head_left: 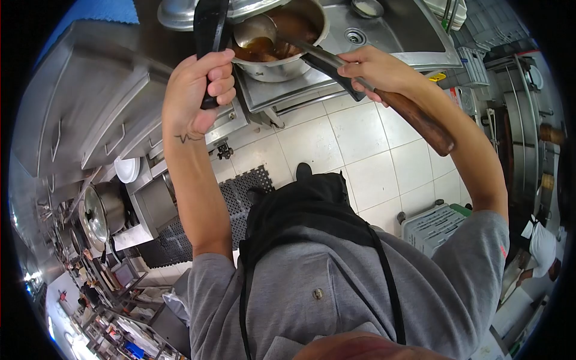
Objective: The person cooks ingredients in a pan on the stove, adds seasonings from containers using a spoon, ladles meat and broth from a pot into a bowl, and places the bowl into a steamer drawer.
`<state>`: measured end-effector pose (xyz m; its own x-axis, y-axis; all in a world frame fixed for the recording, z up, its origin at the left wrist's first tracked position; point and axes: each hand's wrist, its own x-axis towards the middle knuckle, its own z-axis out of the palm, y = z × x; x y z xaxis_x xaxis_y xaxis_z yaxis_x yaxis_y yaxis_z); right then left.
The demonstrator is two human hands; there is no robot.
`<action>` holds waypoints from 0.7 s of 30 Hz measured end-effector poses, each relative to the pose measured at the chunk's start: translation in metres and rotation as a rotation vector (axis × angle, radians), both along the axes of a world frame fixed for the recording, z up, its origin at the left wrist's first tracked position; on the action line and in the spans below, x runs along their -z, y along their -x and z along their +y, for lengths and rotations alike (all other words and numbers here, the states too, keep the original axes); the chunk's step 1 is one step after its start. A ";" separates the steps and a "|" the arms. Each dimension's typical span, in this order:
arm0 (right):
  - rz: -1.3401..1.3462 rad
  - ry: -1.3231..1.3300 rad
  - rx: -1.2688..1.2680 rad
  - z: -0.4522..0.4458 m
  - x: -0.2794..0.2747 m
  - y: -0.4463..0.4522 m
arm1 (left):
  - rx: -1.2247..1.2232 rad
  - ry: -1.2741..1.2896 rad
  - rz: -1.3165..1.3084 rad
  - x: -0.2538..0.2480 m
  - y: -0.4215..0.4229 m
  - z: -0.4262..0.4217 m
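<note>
**Both hands clamped: black handle left, ladle right**

Left hand (207,81): I have its fingers wrapped around a long black handle (211,27), held in front of a silver lid (177,15); whether the two are joined, I cannot tell.

Right hand (375,69): closed on the metal shaft of a ladle (420,119), one, wooden grip end angled back under the forearm. Bowl of the ladle inside the pot, with brown liquid in it.

Pot (270,72), one, metal, uncovered over the part I see, at the near edge of a steel sink counter (399,58). Contents: reddish-brown liquid (300,33). Side handle (329,75), black, reaching toward the right hand and passing beneath the ladle shaft; contact with the fingers I cannot confirm.

Drain (355,37), round, just right of the pot. Small metal bowl (367,8), beyond the drain, pale contents.

Tiled floor (360,132), white, below the counter. Perforated mat (246,186), black, by the feet. Crate (429,225), grey, on the floor to the right.

Large pot (114,204), steel, with glass lid (96,213), off to the left. Another person (543,246), in part, at the far right edge.
</note>
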<state>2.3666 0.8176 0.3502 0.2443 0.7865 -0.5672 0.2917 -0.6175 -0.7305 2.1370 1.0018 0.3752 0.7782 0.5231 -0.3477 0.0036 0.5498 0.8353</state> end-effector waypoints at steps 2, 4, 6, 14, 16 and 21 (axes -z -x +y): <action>-0.013 0.016 -0.009 0.002 -0.003 0.001 | -0.007 -0.003 0.005 -0.002 0.000 0.000; -0.025 0.033 -0.020 0.003 -0.004 0.001 | 0.013 -0.007 -0.010 -0.003 0.000 -0.001; -0.043 0.040 -0.019 0.004 -0.005 0.002 | -0.009 -0.008 -0.006 -0.003 -0.002 -0.004; 0.008 0.025 0.012 0.003 -0.004 0.005 | -0.029 0.001 0.009 -0.001 -0.001 -0.006; 0.040 0.014 0.020 0.001 -0.003 0.001 | -0.029 0.014 0.011 0.000 -0.001 -0.006; 0.603 -0.104 0.289 -0.017 0.001 -0.014 | -0.036 0.009 0.018 -0.001 0.008 -0.009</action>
